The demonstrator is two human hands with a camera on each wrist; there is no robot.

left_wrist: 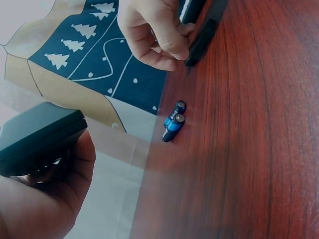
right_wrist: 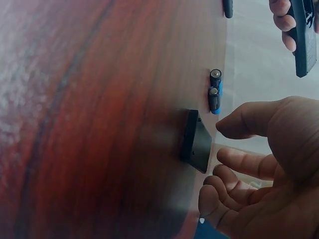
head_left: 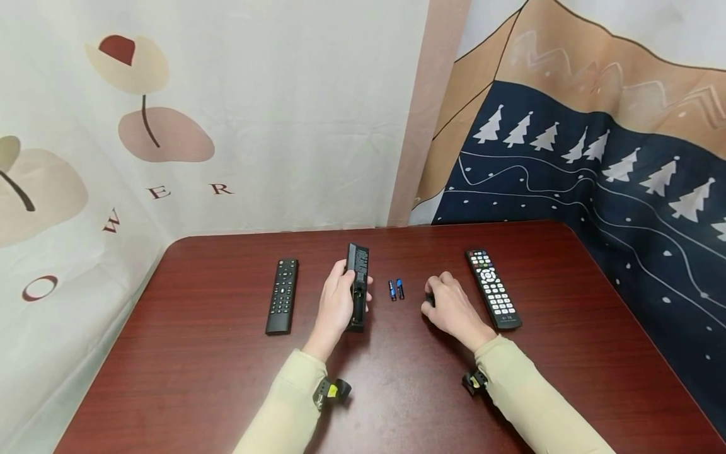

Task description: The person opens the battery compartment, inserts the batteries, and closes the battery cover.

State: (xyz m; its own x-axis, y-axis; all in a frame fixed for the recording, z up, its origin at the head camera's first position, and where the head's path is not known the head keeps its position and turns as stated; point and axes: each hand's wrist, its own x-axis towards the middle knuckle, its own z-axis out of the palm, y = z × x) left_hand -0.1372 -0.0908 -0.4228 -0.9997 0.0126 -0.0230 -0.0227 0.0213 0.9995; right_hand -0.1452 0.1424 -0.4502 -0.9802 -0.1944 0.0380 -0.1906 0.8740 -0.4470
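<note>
A left hand [head_left: 334,306] grips a black remote [head_left: 358,271] at center frame, its compartment [head_left: 358,304] uncovered, while the right hand [head_left: 452,304], right of center, parts its fingers beside the apparent cover [right_wrist: 201,144]. Two batteries [head_left: 400,289] lie between on the counter [head_left: 397,391]; filling and closing appear undone.

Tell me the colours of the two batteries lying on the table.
The batteries are black and blue, best seen in the left wrist view.

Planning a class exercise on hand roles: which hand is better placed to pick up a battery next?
Probably the right hand: its fingers look parted and free near the batteries, while the left hand grips the opened remote.
</note>
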